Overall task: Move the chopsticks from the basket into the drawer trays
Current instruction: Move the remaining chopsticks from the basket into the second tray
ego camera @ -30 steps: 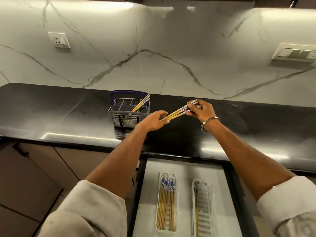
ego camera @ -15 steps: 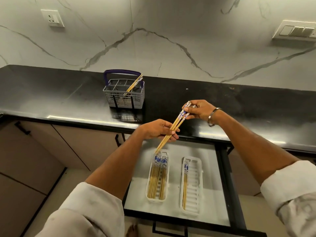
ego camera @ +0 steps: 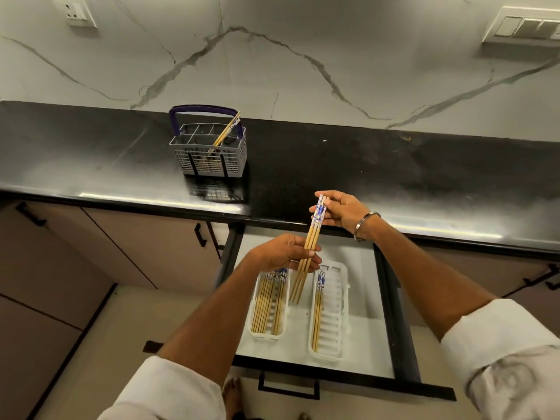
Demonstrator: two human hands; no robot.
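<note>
Pale wooden chopsticks point(ego camera: 309, 253) with blue-and-white floral tops, and the same pattern shows on those in the white ribbed plastic trays point(ego camera: 333, 313). Grey mesh cutlery basket point(ego camera: 212, 159) carries a purple handle. Glossy black stone counter point(ego camera: 394, 165), white marble wall point(ego camera: 272, 71) (grey veins throughout).

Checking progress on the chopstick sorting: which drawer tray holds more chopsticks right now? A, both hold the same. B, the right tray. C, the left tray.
C: the left tray is nearly filled with chopsticks, while the right tray holds only a few along its left edge.
</note>
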